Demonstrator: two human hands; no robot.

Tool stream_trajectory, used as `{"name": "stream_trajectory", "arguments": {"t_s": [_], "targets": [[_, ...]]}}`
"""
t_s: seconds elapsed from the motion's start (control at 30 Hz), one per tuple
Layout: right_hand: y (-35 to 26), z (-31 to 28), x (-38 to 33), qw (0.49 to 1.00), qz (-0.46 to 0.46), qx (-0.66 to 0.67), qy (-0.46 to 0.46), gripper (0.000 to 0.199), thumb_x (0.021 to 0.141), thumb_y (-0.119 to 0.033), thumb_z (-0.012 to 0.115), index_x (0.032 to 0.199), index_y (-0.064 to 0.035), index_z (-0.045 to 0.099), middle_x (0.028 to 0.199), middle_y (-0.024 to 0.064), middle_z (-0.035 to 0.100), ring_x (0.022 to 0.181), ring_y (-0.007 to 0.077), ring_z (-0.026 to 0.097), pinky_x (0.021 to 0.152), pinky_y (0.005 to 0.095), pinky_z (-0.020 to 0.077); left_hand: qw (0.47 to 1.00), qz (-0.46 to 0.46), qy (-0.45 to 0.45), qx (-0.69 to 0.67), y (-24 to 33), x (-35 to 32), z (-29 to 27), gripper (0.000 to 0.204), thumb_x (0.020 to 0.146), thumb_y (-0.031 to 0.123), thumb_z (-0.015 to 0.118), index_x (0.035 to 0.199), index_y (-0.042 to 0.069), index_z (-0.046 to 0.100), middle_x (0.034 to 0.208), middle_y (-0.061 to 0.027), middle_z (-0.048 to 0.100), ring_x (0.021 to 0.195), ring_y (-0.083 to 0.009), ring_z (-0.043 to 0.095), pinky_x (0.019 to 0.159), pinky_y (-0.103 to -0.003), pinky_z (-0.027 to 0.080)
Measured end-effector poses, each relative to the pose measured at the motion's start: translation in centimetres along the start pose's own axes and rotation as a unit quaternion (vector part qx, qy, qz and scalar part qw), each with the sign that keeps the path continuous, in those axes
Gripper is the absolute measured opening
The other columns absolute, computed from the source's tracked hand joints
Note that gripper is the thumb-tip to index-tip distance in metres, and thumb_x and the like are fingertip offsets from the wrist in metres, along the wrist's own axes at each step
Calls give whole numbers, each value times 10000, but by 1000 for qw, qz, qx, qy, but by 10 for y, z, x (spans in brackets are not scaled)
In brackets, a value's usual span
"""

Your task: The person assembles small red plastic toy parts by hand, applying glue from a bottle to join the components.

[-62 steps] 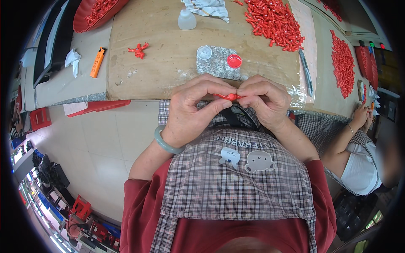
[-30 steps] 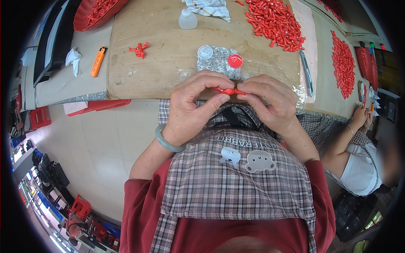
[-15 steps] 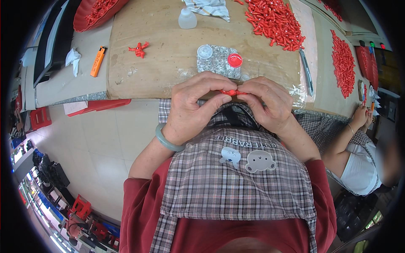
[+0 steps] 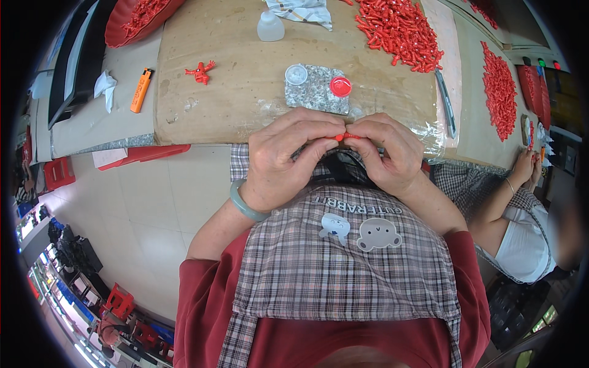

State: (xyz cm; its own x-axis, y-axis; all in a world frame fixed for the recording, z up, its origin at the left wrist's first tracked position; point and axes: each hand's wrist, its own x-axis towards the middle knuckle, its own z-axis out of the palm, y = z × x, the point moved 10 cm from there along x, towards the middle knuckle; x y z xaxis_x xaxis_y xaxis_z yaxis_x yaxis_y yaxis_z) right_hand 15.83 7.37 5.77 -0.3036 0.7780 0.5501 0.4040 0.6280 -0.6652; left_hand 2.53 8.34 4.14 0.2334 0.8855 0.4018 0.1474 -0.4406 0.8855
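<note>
Both hands meet at the table's near edge over one small red plastic figure part (image 4: 346,137). Its left end is pinched between thumb and forefinger of my left hand (image 4: 288,150), and my right hand (image 4: 390,147) grips its right end the same way. Fingertips cover most of the piece, so its full shape is hidden. Just beyond the hands lies a speckled stone slab (image 4: 317,92) bearing a small clear round cup (image 4: 296,75) and a red round cap or dish (image 4: 340,86). A red figure with limbs (image 4: 200,72) rests farther left on the brown board.
A large heap of red parts (image 4: 399,37) lies far right, beside a knife-like tool (image 4: 446,104). An orange lighter (image 4: 142,91), a crumpled tissue (image 4: 105,89) and a red bowl (image 4: 116,27) stand left. Behind is a translucent bottle (image 4: 270,27). A co-worker's hands (image 4: 527,168) are at right.
The red piece has shifted slightly to the right, with my left fingertips now covering more of its left part. Both hands stay close together in nearly the same place.
</note>
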Motion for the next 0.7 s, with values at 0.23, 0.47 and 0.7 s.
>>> {"name": "stream_trajectory", "arguments": {"t_s": [0.23,0.47,0.7], "targets": [[-13,-2,-5,990,-142,-24,-10,222,699,30,755,882,37,631,779,132,650,661,242,657,558,312,539,999,-17,-15,-32,-5,-2,3,177,742,-49,708,909,9,696,917,-109,704,836,-221,691,726,-286,557],[-16,-2,-11,978,-196,-37,-67,205,720,9,697,905,61,624,795,145,643,673,253,662,558,312,557,991,-86,-51,-90,-19,-6,13,187,731,-32,721,909,24,703,913,-100,708,850,-211,686,761,-292,544],[-18,-1,-11,972,-216,-41,-82,194,723,-8,678,896,63,624,796,143,640,681,252,667,570,313,566,978,-144,-46,-143,-30,-12,18,175,734,-21,728,901,27,707,905,-93,707,839,-201,681,757,-292,537]]}}
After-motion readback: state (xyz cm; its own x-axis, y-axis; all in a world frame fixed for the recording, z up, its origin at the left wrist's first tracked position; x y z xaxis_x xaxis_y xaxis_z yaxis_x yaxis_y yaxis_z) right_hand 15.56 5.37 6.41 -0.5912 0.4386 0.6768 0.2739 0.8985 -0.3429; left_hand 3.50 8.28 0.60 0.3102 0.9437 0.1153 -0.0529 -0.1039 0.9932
